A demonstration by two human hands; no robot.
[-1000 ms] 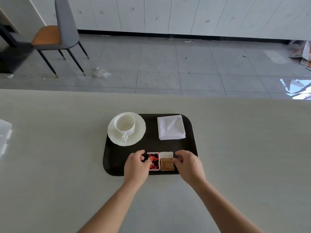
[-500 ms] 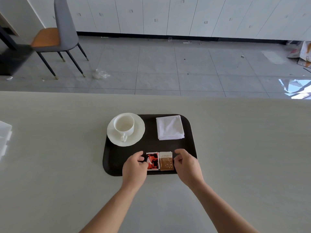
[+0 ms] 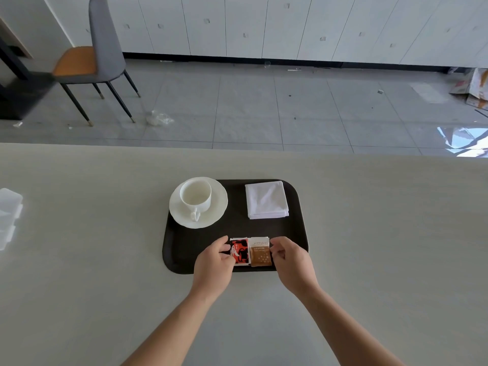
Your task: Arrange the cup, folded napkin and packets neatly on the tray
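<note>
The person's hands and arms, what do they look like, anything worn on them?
Both forearms are bare up to the bottom edge of the picture, with no sleeves in view. The left hand and right hand wear no gloves, and no watch, bracelet or ring is visible. Nails look short and unpainted.

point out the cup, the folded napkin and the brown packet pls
cup [image 3: 195, 194], head view: on its inside, above the handle.
folded napkin [image 3: 266, 199], head view: middle of the top fold.
brown packet [image 3: 261, 256], head view: its brown lower part.
</note>
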